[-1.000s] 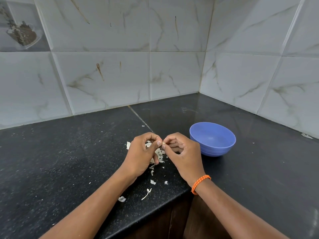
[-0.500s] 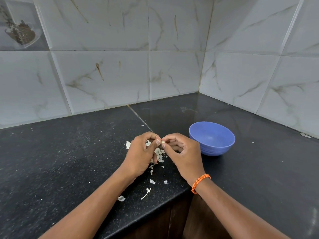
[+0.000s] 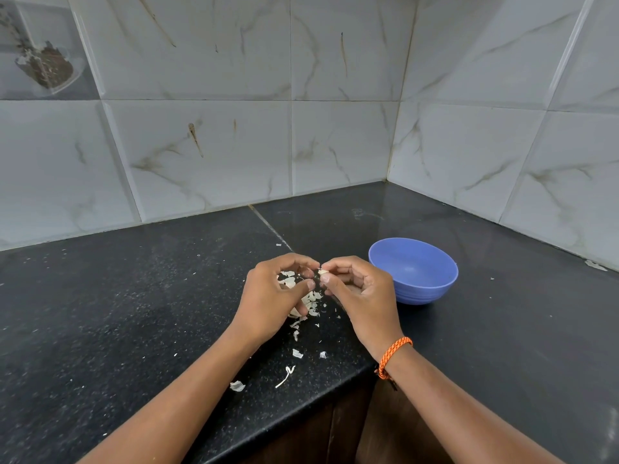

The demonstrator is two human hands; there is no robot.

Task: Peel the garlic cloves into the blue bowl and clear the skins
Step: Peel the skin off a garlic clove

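Observation:
A small pale garlic clove (image 3: 322,272) is pinched between the fingertips of both hands above the black counter. My left hand (image 3: 274,298) curls round it from the left, thumb and forefinger at the clove. My right hand (image 3: 360,298) pinches it from the right and wears an orange wrist band. Loose white garlic skins (image 3: 310,304) lie scattered on the counter under and just in front of the hands. The blue bowl (image 3: 435,286) stands upright just right of my right hand; what shows of its inside is bare.
The black granite counter (image 3: 134,313) fills an inside corner of marbled wall tiles. Its front edge (image 3: 301,416) runs under my forearms, with dark wood cabinet below. A few stray skin bits (image 3: 237,386) lie near that edge. A small scrap (image 3: 595,265) lies by the right wall.
Both hands stay together at the clove with only small finger movements. The bowl and the skins have not moved.

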